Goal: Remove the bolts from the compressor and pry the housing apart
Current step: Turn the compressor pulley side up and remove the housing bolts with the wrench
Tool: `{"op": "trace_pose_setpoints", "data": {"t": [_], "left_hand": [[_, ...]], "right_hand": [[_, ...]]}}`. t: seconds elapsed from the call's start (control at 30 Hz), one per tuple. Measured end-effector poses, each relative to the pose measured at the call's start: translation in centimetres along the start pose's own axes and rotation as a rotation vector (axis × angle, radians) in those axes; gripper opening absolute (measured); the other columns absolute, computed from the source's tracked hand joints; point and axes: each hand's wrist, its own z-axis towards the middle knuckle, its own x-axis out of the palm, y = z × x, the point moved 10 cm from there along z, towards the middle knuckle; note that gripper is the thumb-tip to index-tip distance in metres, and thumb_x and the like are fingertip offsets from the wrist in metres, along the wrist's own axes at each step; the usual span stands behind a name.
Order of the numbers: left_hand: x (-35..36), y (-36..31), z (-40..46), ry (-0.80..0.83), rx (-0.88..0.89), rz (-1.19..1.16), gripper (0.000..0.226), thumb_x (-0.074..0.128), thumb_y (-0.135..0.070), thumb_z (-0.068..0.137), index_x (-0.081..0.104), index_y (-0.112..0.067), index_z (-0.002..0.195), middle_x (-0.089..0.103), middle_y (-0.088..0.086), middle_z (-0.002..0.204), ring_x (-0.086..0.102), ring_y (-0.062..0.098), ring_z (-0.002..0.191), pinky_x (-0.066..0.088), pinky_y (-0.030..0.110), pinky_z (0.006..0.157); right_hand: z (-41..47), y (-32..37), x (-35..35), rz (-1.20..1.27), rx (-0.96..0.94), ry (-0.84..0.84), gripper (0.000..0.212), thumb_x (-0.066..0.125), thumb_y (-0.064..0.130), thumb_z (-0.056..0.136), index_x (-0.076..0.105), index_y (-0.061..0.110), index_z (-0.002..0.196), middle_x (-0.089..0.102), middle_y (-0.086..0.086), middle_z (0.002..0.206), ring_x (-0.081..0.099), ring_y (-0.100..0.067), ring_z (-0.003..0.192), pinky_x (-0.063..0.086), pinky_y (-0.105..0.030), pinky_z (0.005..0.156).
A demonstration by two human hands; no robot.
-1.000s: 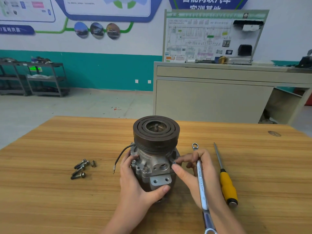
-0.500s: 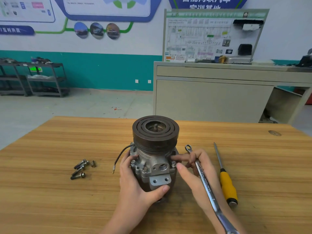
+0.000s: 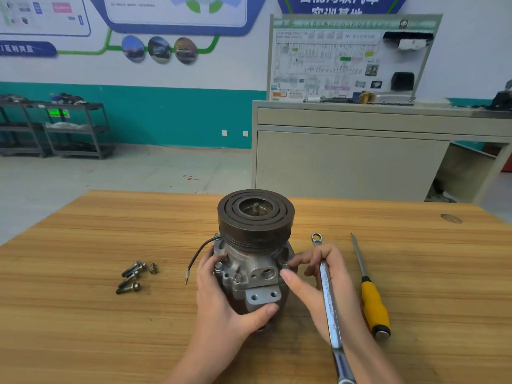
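The compressor (image 3: 255, 245) stands upright on the wooden table (image 3: 83, 314), dark pulley on top, grey housing below. My left hand (image 3: 221, 295) grips the housing from the left, thumb across its front under the mounting tab. My right hand (image 3: 318, 284) pinches a bolt head (image 3: 285, 266) on the housing's right side with thumb and forefinger. The same hand holds a silver ring wrench (image 3: 328, 295) under its other fingers, ring end pointing away. Two more bolts (image 3: 237, 277) sit in the housing's front flange.
Several removed bolts (image 3: 133, 275) lie loose on the table to the left. A yellow-handled screwdriver (image 3: 371, 297) lies to the right of my right hand. A black wire (image 3: 198, 254) hangs from the compressor's left. A beige cabinet (image 3: 346, 162) stands behind the table.
The wrench in my right hand has swung, its ring end first tipping left toward the compressor, then back to the right. My fingers stay on the bolt. The left hand has not moved.
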Motion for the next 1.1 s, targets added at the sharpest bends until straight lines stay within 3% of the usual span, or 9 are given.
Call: {"op": "trace_pose_setpoints", "data": {"t": [0.07, 0.13, 0.2, 0.37, 0.53, 0.7, 0.83, 0.97, 1.1], "left_hand": [[-0.1, 0.01, -0.01, -0.005, 0.001, -0.002, 0.101, 0.071, -0.083, 0.04, 0.013, -0.064, 0.121, 0.023, -0.004, 0.15, 0.028, 0.015, 0.141, 0.028, 0.048, 0.116], [-0.09, -0.04, -0.04, -0.003, -0.001, 0.002, 0.101, 0.072, -0.082, 0.04, 0.012, -0.067, 0.119, 0.022, -0.005, 0.151, 0.027, 0.015, 0.142, 0.028, 0.048, 0.116], [-0.04, -0.11, -0.05, 0.002, 0.005, 0.009, 0.099, 0.074, -0.077, 0.042, 0.01, -0.071, 0.117, 0.023, -0.003, 0.151, 0.028, 0.015, 0.142, 0.028, 0.048, 0.116], [0.0, -0.13, 0.01, 0.003, 0.007, 0.009, 0.1, 0.076, -0.074, 0.043, 0.01, -0.07, 0.118, 0.024, -0.001, 0.15, 0.028, 0.016, 0.141, 0.028, 0.047, 0.116], [0.1, -0.03, 0.0, 0.01, 0.007, 0.003, 0.101, 0.077, -0.071, 0.043, 0.011, -0.067, 0.119, 0.023, -0.002, 0.151, 0.028, 0.016, 0.141, 0.028, 0.047, 0.116], [0.0, -0.08, -0.07, 0.008, 0.012, 0.002, 0.098, 0.077, -0.072, 0.043, 0.01, -0.072, 0.115, 0.024, -0.002, 0.15, 0.029, 0.016, 0.14, 0.03, 0.047, 0.115], [-0.08, -0.13, 0.01, 0.0, 0.025, 0.004, 0.097, 0.077, -0.072, 0.043, 0.012, -0.073, 0.115, 0.025, 0.001, 0.15, 0.03, 0.019, 0.141, 0.03, 0.048, 0.115], [-0.13, -0.02, -0.02, -0.005, 0.03, -0.01, 0.096, 0.074, -0.08, 0.042, 0.013, -0.071, 0.116, 0.024, 0.003, 0.151, 0.03, 0.021, 0.141, 0.03, 0.05, 0.115], [-0.11, 0.01, 0.05, -0.015, 0.025, -0.001, 0.098, 0.071, -0.084, 0.041, 0.012, -0.071, 0.118, 0.022, -0.002, 0.151, 0.028, 0.017, 0.142, 0.029, 0.049, 0.116]], "right_hand": [[-0.01, -0.07, 0.2, 0.004, -0.005, 0.021, 0.031, 0.071, 0.01, 0.077, 0.042, 0.018, 0.081, 0.069, 0.012, 0.09, 0.062, -0.001, 0.088, 0.042, -0.009, 0.076], [-0.08, -0.38, 0.25, 0.024, 0.005, 0.05, 0.03, 0.064, -0.003, 0.083, 0.041, 0.016, 0.081, 0.072, 0.009, 0.093, 0.064, -0.007, 0.095, 0.046, -0.024, 0.085], [-0.07, -0.43, 0.11, 0.019, 0.012, 0.047, 0.029, 0.066, 0.0, 0.083, 0.041, 0.014, 0.082, 0.073, 0.01, 0.095, 0.064, -0.009, 0.098, 0.046, -0.032, 0.087], [-0.05, -0.38, 0.12, -0.024, 0.0, -0.007, 0.039, 0.078, 0.002, 0.073, 0.043, 0.018, 0.081, 0.067, 0.014, 0.088, 0.059, 0.002, 0.085, 0.039, -0.004, 0.073], [-0.15, -0.64, 0.23, 0.004, 0.01, 0.042, 0.031, 0.067, -0.005, 0.081, 0.042, 0.013, 0.082, 0.071, 0.012, 0.092, 0.064, -0.008, 0.095, 0.047, -0.024, 0.083], [-0.11, -0.27, 0.2, -0.02, 0.015, -0.017, 0.039, 0.08, 0.004, 0.072, 0.045, 0.018, 0.082, 0.066, 0.017, 0.088, 0.058, 0.005, 0.086, 0.04, -0.003, 0.072], [-0.25, -0.31, 0.28, -0.003, 0.001, 0.009, 0.033, 0.072, 0.0, 0.078, 0.044, 0.016, 0.082, 0.069, 0.014, 0.088, 0.062, 0.001, 0.088, 0.042, -0.006, 0.073], [-0.2, -0.2, 0.21, 0.011, -0.002, 0.021, 0.03, 0.067, -0.007, 0.08, 0.043, 0.012, 0.084, 0.071, 0.012, 0.093, 0.064, -0.006, 0.096, 0.047, -0.02, 0.082], [-0.17, 0.15, 0.04, -0.002, -0.004, -0.027, 0.037, 0.079, 0.003, 0.073, 0.045, 0.016, 0.083, 0.066, 0.015, 0.086, 0.059, 0.001, 0.086, 0.039, -0.005, 0.073]]}}
